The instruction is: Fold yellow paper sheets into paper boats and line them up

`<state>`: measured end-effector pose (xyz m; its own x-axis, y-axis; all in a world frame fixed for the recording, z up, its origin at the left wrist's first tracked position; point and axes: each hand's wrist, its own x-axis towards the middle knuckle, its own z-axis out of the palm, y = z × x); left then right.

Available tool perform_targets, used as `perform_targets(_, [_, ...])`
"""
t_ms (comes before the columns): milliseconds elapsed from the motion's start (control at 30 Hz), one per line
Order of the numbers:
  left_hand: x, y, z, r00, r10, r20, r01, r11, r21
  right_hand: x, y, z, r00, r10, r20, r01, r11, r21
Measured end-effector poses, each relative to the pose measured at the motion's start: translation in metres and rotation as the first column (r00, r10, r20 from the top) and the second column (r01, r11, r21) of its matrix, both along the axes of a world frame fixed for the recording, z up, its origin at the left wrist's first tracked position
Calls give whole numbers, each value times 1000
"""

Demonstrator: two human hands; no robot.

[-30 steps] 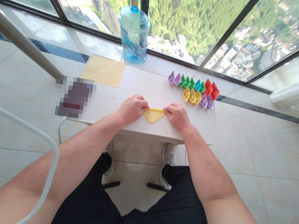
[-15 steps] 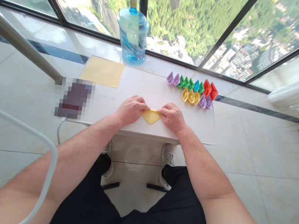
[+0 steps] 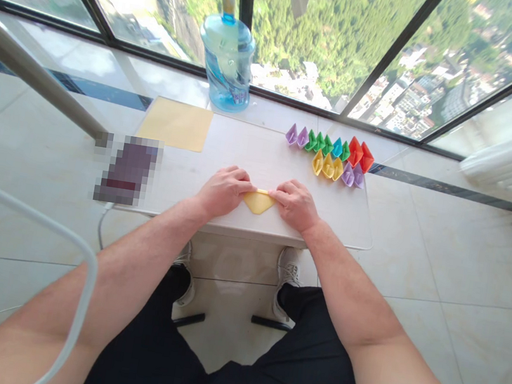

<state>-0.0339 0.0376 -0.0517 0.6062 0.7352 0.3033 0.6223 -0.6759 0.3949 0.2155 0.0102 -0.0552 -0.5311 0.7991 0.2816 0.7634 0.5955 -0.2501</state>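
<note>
Room with big dark-framed windows (image 3: 301,51), wooded hillside and buildings far below, pale tiled floor (image 3: 426,243). White table (image 3: 253,147) in front of the seated person, near the glass. Clear blue water jug (image 3: 227,62) upright just past the table's far edge. Plain pale-yellow sheet (image 3: 174,123) flat at the table's far left, unfolded, untouched. Pixelated dark object (image 3: 127,169) at the left edge, can't tell what.

Both bare hands rest low at the table's near middle. Left hand (image 3: 226,192): fingers curled, thumb and fingertips drawn together on the left end of the small folded yellow paper (image 3: 259,202). Right hand (image 3: 296,204): same, mirrored, on the right end. Gap between the hands is narrow; the paper bridges it, flat, straight folded edge away from the person, blunt point toward them. Can't tell if the fingers pinch or just press down.

Smallest: paper boats (image 3: 328,144) at the far right, two rows, purple, green, blue, red behind, yellow and purple in front. These look finished. Folding of the held piece looks partway: edge creased, shape flat, not opened out like the boats. The plain sheet looks not started.
</note>
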Motion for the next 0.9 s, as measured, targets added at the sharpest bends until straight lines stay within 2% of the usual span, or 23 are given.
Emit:
perform_targets(433, [-5, -1, -7, 999, -34, -1, 34, 998, 57, 1, 1, -5, 997, -29, -75, 31, 999, 16])
perform_targets(767, [-3, -1, -3, 998, -63, 13, 62, 997, 53, 0, 2, -4, 994, -49, -99, 48, 999, -14])
perform_targets(900, [-4, -6, -1, 998, -67, 12, 66, 995, 73, 0, 3, -5, 995, -41, -92, 43, 999, 16])
